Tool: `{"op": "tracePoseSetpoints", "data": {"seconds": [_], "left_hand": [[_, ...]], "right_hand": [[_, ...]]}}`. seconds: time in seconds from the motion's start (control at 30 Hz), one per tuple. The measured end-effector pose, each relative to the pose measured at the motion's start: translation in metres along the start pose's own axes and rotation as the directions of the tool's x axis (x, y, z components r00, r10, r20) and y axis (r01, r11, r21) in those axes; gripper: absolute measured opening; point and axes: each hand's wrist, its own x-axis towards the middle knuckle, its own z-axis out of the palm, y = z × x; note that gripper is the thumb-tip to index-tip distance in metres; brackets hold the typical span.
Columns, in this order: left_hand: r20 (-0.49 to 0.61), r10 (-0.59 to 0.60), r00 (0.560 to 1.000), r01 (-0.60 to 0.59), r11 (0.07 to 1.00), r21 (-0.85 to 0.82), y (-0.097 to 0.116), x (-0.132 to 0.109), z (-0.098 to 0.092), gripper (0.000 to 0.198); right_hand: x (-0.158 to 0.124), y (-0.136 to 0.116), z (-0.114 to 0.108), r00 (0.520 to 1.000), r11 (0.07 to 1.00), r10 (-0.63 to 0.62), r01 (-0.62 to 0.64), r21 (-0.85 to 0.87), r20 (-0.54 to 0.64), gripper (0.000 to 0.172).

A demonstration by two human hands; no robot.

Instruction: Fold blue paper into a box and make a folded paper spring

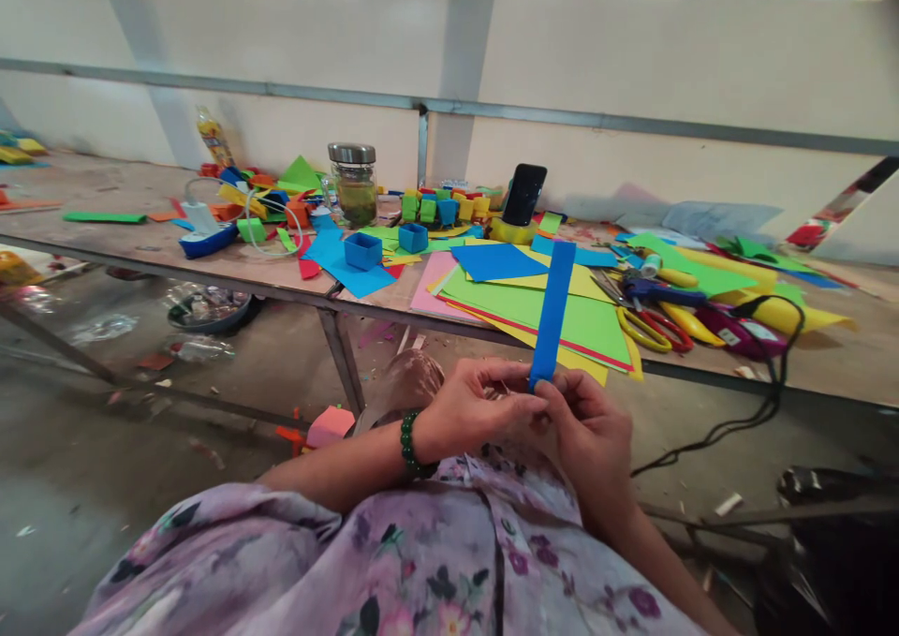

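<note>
A narrow blue paper strip (554, 303) stands nearly upright above my lap, its lower end pinched between the fingers of both hands. My left hand (484, 402), with a green bead bracelet at the wrist, closes on the strip's bottom from the left. From the right, my right hand (590, 430) presses its thumb against the same end. The fingers partly hide that lower end, so its shape there is unclear. Behind the strip, on the table (154, 191), lies a stack of coloured sheets with a green sheet (512, 303) on top.
Two small blue paper boxes (363, 251) sit left of the stack. Behind are a glass jar (353, 186) and a phone (525, 196). To the right lie scissors (644, 329), a purple glue gun (741, 330) and its black cable. The table's front edge runs just beyond my hands.
</note>
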Motion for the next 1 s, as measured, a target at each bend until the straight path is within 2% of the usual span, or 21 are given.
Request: {"op": "tracePoseSetpoints", "data": {"seconds": [0.1,0.17,0.27,0.3,0.37,0.47,0.57,0.67,0.73,0.8,0.87,0.93,1.0], "left_hand": [[-0.022,0.026,0.999,-0.025,0.999,0.035,-0.001,0.002,0.001,0.024],[-0.008,-0.024,1.0,0.024,1.0,0.013,-0.001,0.003,0.001,0.033],[0.027,-0.109,0.994,0.109,0.994,-0.03,-0.002,0.003,-0.001,0.054],[0.035,-0.118,0.992,0.119,0.993,-0.024,-0.002,0.003,-0.002,0.058],[0.035,-0.12,0.992,0.119,0.993,0.018,-0.002,0.002,-0.002,0.061],[0.04,-0.122,0.992,0.119,0.99,0.076,-0.002,0.001,-0.002,0.063],[0.08,-0.125,0.989,0.118,0.989,0.091,-0.002,0.003,-0.002,0.06],[0.227,-0.113,0.967,0.066,0.976,0.207,-0.003,0.006,-0.005,0.028],[0.306,-0.095,0.947,0.006,0.96,0.28,-0.004,0.007,-0.006,0.028],[0.289,-0.058,0.956,-0.037,0.95,0.311,-0.004,0.006,-0.007,0.034],[0.226,-0.012,0.974,-0.062,0.946,0.319,-0.004,0.004,-0.006,0.035],[0.192,0.001,0.981,-0.054,0.962,0.269,-0.006,0.003,-0.005,0.037],[0.191,-0.049,0.98,0.02,0.988,0.152,-0.009,0.003,-0.004,0.041]], "right_hand": [[0.0,0.003,0.001,0.998,0.998,0.013,-0.017,0.059,0.065,0.023],[0.001,0.008,0.0,0.987,0.992,0.038,-0.055,0.11,0.154,0.02],[0.004,0.013,-0.007,0.967,0.982,0.014,-0.061,0.176,0.255,0.036],[0.006,0.012,-0.011,0.963,0.989,-0.019,-0.022,0.149,0.27,0.042],[0.01,0.007,-0.017,0.956,0.995,-0.083,0.094,-0.024,0.281,0.044],[0.01,-0.004,-0.021,0.948,0.923,-0.172,0.249,-0.293,0.267,0.036],[0.006,-0.007,-0.018,0.948,0.877,-0.274,0.315,-0.362,0.162,0.035],[0.001,-0.004,-0.013,0.917,0.823,-0.393,0.384,-0.417,0.07,0.04],[-0.001,-0.001,-0.01,0.897,0.798,-0.438,0.42,-0.432,0.062,0.041],[-0.001,0.001,-0.01,0.902,0.807,-0.431,0.401,-0.433,0.031,0.039],[0.0,0.003,-0.01,0.93,0.863,-0.368,0.341,-0.372,-0.001,0.039],[0.003,0.005,-0.01,0.972,0.946,-0.23,0.233,-0.226,0.037,0.041],[0.004,0.008,-0.009,0.99,0.994,-0.083,0.09,-0.068,0.111,0.044]]}}
